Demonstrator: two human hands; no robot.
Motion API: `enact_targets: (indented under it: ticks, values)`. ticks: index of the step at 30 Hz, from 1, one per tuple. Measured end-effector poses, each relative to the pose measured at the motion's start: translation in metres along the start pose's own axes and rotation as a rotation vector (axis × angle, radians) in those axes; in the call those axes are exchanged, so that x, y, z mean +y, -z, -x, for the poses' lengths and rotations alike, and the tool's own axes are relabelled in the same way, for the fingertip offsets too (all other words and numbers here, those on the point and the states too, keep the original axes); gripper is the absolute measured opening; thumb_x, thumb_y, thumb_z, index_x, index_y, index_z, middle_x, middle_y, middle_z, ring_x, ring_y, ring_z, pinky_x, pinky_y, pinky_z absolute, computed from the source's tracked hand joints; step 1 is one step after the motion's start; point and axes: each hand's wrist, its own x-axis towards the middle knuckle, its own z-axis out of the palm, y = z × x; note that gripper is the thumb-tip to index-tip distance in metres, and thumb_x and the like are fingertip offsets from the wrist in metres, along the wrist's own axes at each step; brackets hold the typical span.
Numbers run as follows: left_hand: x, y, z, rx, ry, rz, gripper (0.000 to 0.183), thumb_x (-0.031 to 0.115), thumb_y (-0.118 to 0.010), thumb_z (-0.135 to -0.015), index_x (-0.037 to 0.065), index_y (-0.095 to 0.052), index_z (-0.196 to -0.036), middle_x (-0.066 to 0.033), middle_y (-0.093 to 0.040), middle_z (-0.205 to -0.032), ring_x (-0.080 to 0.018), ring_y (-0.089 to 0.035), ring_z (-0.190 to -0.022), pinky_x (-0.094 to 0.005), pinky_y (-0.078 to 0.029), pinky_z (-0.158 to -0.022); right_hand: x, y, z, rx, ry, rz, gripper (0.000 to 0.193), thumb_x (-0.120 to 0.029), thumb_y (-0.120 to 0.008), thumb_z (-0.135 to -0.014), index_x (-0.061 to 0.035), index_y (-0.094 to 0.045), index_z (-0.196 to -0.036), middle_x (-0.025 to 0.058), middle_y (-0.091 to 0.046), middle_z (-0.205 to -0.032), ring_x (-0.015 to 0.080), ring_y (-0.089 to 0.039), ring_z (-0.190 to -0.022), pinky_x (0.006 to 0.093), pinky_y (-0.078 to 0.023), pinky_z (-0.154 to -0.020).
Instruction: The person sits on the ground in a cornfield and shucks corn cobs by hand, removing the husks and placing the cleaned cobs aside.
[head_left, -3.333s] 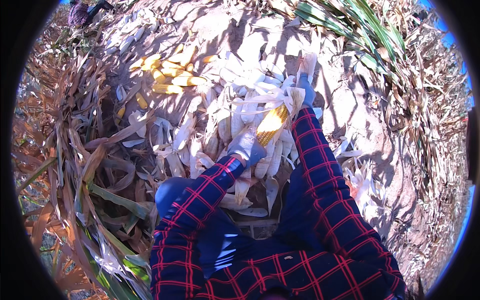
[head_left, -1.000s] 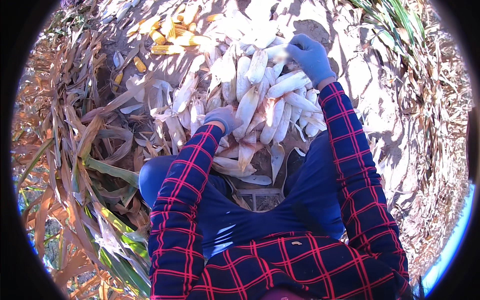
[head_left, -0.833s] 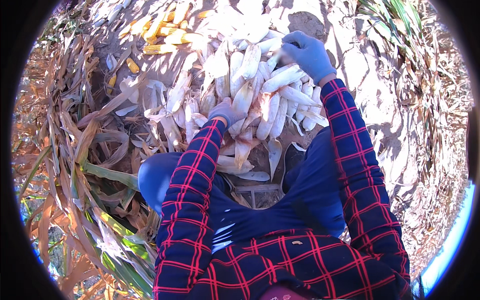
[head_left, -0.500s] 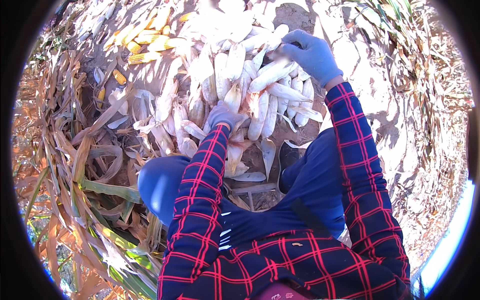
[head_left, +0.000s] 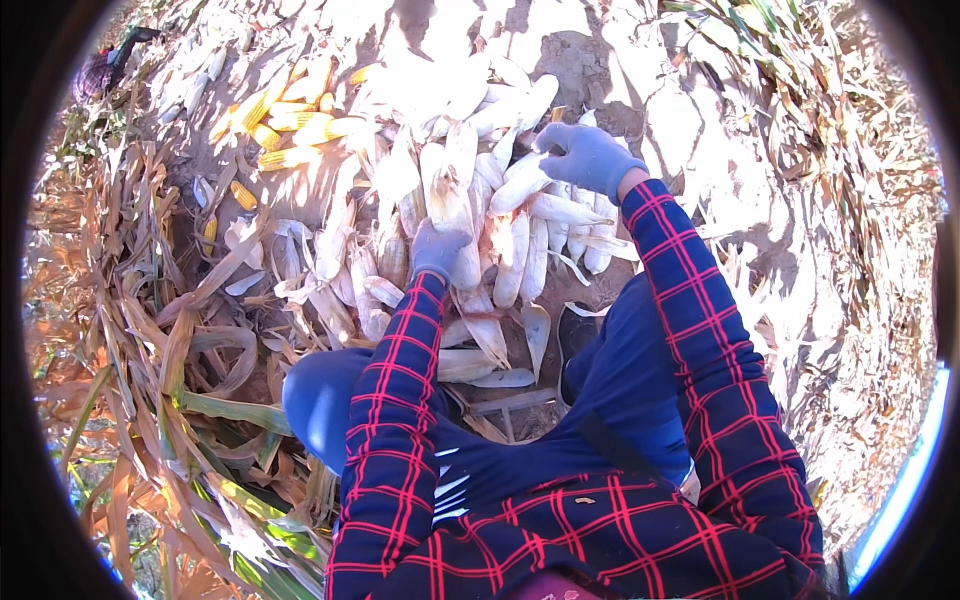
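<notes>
My left hand point(head_left: 440, 250), in a grey glove, is closed around the lower end of an ear of corn point(head_left: 447, 190) with pale, dry husk on it. That ear points away from me over the heap. My right hand point(head_left: 588, 158), gloved too, hovers over the heap's right side with fingers curled and a gap between fingers and thumb; I see nothing held there. Just below and left of it lies a husk-covered ear point(head_left: 522, 186). More unhusked ears point(head_left: 512, 258) spread between my hands and towards my knees.
Bare yellow ears point(head_left: 290, 118) lie in a group at the far left, and a single yellow cob point(head_left: 242, 195) lies nearer. Dry stalks and leaves point(head_left: 150, 290) bank up on the left, with more stalks point(head_left: 850, 200) on the right. A loose husk leaf point(head_left: 535, 335) rests before my knees.
My right hand has come nearer and slightly left. The left hand has shifted a little left and nearer, and the ear in it now stands out more clearly.
</notes>
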Motion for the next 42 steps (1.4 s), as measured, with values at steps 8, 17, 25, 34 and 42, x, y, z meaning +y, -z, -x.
enact_targets:
  ticks: [8,17,25,34,42]
  values:
    - [0.106,0.021,0.019,-0.194,-0.195,1.054,0.032,0.005,-0.064,-0.074,-0.001,-0.058,-0.104,-0.0075,-0.062,-0.086,-0.0204,-0.061,-0.085,-0.0296,-0.050,-0.079,-0.035,-0.037,0.012,-0.252,0.131,-0.132,0.091,-0.049,-0.075,-0.066,-0.0036,-0.037,-0.134,0.0210,-0.055,-0.121,0.0307,-0.054,-0.111,0.0366,-0.042,-0.095]
    - [0.194,0.078,0.069,-0.146,-0.130,0.738,0.042,0.042,-0.051,-0.092,0.011,-0.053,-0.119,-0.0066,-0.058,-0.103,-0.0183,-0.059,-0.093,-0.0372,-0.050,-0.080,-0.019,-0.052,-0.004,0.219,0.839,0.086,0.031,-0.039,-0.066,-0.078,-0.0118,-0.065,-0.092,0.0097,-0.058,-0.085,0.0274,-0.051,-0.082,0.0367,-0.046,-0.068]
    - [0.178,0.088,0.043,0.065,0.076,0.887,0.036,0.037,-0.048,-0.092,0.009,-0.053,-0.113,-0.0079,-0.059,-0.104,-0.0201,-0.061,-0.090,-0.0379,-0.052,-0.075,-0.027,-0.046,-0.001,-0.163,0.346,-0.572,0.040,-0.022,-0.051,-0.093,0.0030,-0.045,-0.123,0.0110,-0.062,-0.104,0.0147,-0.060,-0.095,0.0268,-0.049,-0.084]
    - [0.153,0.086,0.014,0.223,-0.244,0.419,0.042,0.033,-0.043,-0.096,-0.004,-0.060,-0.104,-0.0124,-0.063,-0.098,-0.0202,-0.062,-0.089,-0.0310,-0.049,-0.075,-0.056,-0.056,0.016,-0.218,0.213,-0.933,0.041,-0.013,-0.065,-0.083,-0.0012,-0.046,-0.118,0.0098,-0.055,-0.109,0.0151,-0.056,-0.099,0.0295,-0.048,-0.082]
    - [0.176,0.077,0.043,0.255,-0.104,0.229,0.039,0.029,-0.047,-0.093,-0.006,-0.059,-0.104,-0.0151,-0.065,-0.095,-0.0221,-0.063,-0.081,-0.0326,-0.050,-0.070,-0.063,-0.058,0.018,-0.256,-0.053,-0.606,0.060,-0.022,-0.070,-0.078,-0.0011,-0.042,-0.127,0.0081,-0.060,-0.102,0.0162,-0.057,-0.088,0.0295,-0.048,-0.079]
